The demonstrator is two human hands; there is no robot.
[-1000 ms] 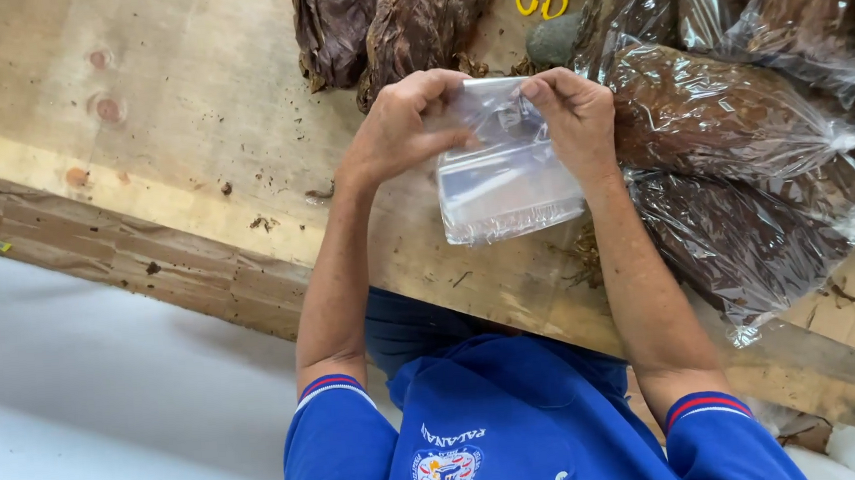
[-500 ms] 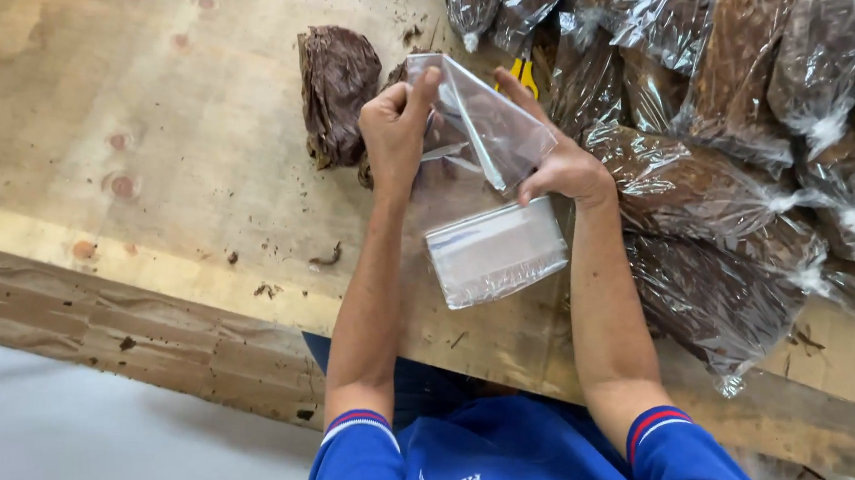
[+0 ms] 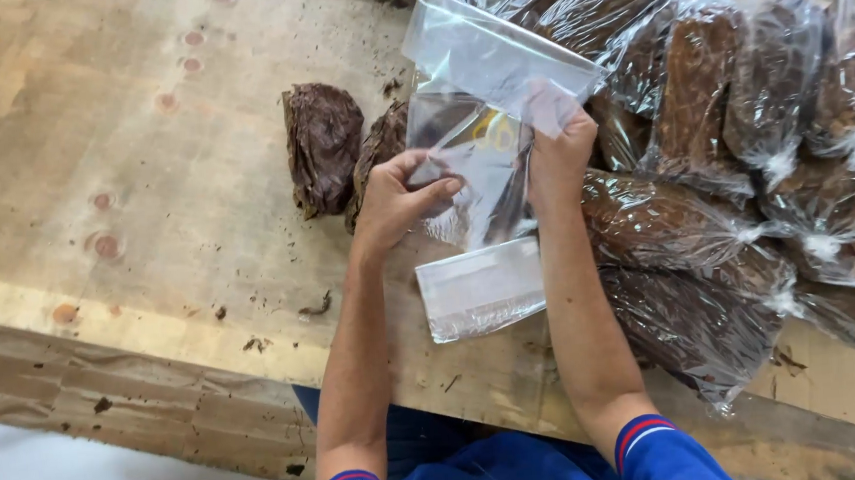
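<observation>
Both hands hold an empty clear plastic bag [image 3: 483, 166] upright above the worn, stained plywood table [image 3: 143, 190]. The left hand [image 3: 399, 197] pinches the thin, glossy film near its middle with curled fingers, while the right hand [image 3: 557, 156] grips the bag's right edge in a closed fist. Just left of them lie two loose clumps of crinkled dark brown dried leaves [image 3: 325, 142]. To the right, shiny tied bags of the same brown leaves [image 3: 707, 220] are piled together.
</observation>
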